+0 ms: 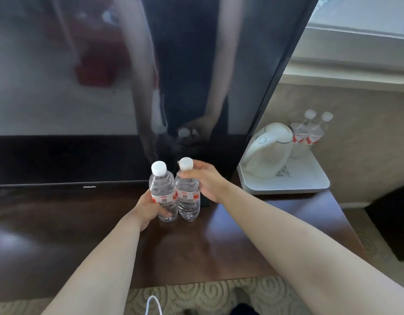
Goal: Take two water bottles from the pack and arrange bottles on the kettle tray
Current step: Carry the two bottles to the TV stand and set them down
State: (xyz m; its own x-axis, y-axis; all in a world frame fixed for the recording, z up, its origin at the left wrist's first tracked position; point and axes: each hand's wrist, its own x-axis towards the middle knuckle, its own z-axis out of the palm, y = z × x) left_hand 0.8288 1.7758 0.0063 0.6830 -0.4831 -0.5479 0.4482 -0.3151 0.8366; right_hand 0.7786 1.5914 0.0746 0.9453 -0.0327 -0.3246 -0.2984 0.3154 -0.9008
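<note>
Both bottles are out of the pack: the left hand (pixel 148 208) grips the left bottle (pixel 162 192) low, the right hand (pixel 207 180) pinches the right bottle (pixel 188 196) near its neck, and the kettle tray (pixel 287 185) to the right of the right hand still awaits them.

**Dark desk and television by a bright window**

A glossy dark wooden desk (pixel 230 242) carries a large black television (pixel 82 87) whose screen mirrors the room. Beyond the desk's right end runs a beige textured wall (pixel 366 133) under a pale window ledge (pixel 355 53), with daylight coming in above. Below lies beige carpet (pixel 207 296) patterned with swirls
</note>
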